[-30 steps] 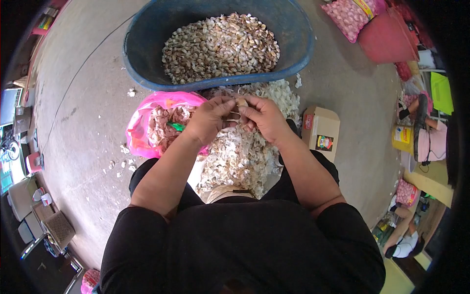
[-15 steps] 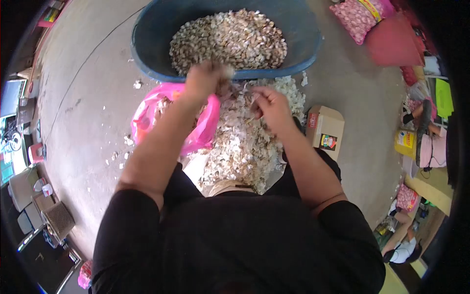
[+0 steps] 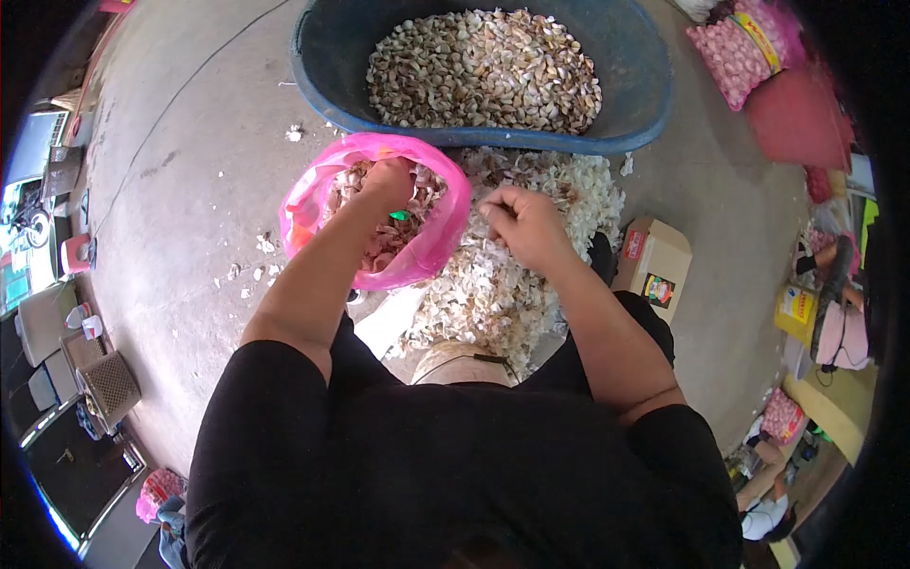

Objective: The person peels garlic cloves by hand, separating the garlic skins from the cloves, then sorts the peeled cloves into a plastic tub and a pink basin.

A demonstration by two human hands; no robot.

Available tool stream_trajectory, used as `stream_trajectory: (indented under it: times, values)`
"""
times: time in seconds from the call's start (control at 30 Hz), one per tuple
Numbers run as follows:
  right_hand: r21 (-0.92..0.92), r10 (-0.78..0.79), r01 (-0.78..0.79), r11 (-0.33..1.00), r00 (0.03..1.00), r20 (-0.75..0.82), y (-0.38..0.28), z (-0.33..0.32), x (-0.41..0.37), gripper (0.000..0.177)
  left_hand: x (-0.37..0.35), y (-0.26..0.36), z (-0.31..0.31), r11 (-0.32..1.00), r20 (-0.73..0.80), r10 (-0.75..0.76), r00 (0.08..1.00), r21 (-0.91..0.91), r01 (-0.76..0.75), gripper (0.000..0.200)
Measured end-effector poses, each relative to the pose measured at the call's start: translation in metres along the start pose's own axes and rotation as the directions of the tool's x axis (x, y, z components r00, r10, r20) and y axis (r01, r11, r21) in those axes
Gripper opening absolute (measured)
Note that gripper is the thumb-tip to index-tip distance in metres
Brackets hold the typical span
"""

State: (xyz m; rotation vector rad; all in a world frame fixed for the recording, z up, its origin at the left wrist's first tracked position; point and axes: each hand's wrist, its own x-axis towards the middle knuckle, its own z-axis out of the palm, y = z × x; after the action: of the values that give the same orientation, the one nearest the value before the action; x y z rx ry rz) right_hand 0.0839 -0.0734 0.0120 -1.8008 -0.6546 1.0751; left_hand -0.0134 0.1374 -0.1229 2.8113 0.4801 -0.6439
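The pale peel heap [image 3: 493,294] is spread just below the right hand [image 3: 530,226], whose fingers are curled; whether anything is pinched there cannot be told. The left hand [image 3: 391,182] is sunk in the pink bag [image 3: 453,204] among reddish cloves, its grasp hidden. Beyond both hands, peeled-looking cloves [image 3: 483,71] are held in the blue tub [image 3: 630,76].

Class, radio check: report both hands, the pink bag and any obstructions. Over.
Left hand inside pink bag, fingertips hidden. Right hand above peel heap, fingers curled, grip unclear. Bag mouth open, only the left arm crossing it. Over.
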Motion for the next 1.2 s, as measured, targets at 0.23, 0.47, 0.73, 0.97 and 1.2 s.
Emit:
stream_trajectory:
  times: [0.23, 0.47, 0.73, 0.97, 1.2]
  values:
    - [-0.364, -0.443, 0.583, 0.726, 0.802, 0.401, 0.0, 0.068, -0.001, 0.02, 0.005, 0.004, 0.018, 0.982, -0.094, -0.025, 0.995, -0.187, 0.007, 0.029]
    - [-0.761, 0.244, 0.402, 0.509, 0.78, 0.576, -0.011, 0.129, 0.059, 0.029, -0.033, -0.021, -0.023, 0.974, 0.1, 0.145, 0.984, -0.192, -0.123, 0.028]
    - [-0.56, 0.11, 0.085, 0.824, 0.946, 0.306, 0.07, 0.178, 0.105, 0.03, -0.079, -0.07, -0.024, 0.87, -0.008, -0.1, 0.995, -0.487, 0.083, 0.048]
    - [-0.812, 0.077, 0.408, 0.418, 0.875, 0.479, 0.054, 0.203, 0.078, 0.039, -0.116, -0.046, -0.094, 0.08, 0.356, -0.188, 0.915, -0.923, 0.376, 0.031]
    - [-0.71, 0.11, 0.194, 0.677, 0.927, 0.358, 0.054, 0.186, 0.088, 0.035, -0.141, -0.041, -0.093, -0.103, 0.16, -0.175, 0.971, -0.984, 0.143, 0.025]
